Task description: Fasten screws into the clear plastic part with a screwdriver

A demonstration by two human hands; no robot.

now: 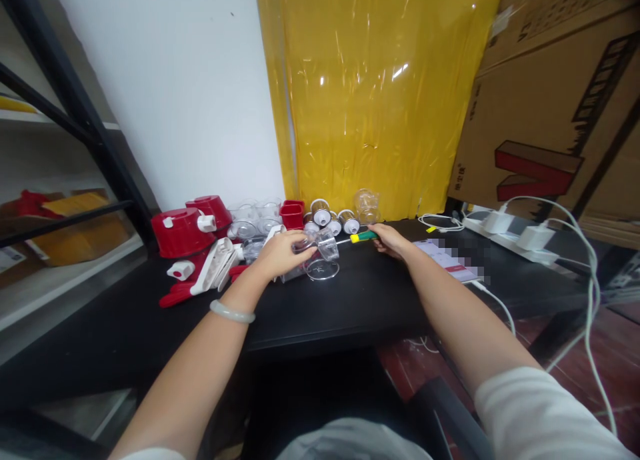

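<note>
My left hand [285, 255] is closed round a clear plastic part [327, 244], holding it just over the black table [380, 293]. In my right hand [389, 240] is a screwdriver [364, 236] with a green and yellow handle. Its thin metal shaft points left and reaches the clear part; whether the tip touches a screw is too small to tell. Below the clear part lies a round transparent piece [323, 269]. Left of my left hand are white plastic parts [217, 265] and a red part with a handle [176, 295].
Red housings [183, 232], clear cups [255, 215], a red square container [293, 215] and several white-ended cylinders [321, 213] stand along the back. To the right are a tablet [447, 261] with a cable and a white power strip [510, 239]. Cardboard boxes [545, 107] rise behind.
</note>
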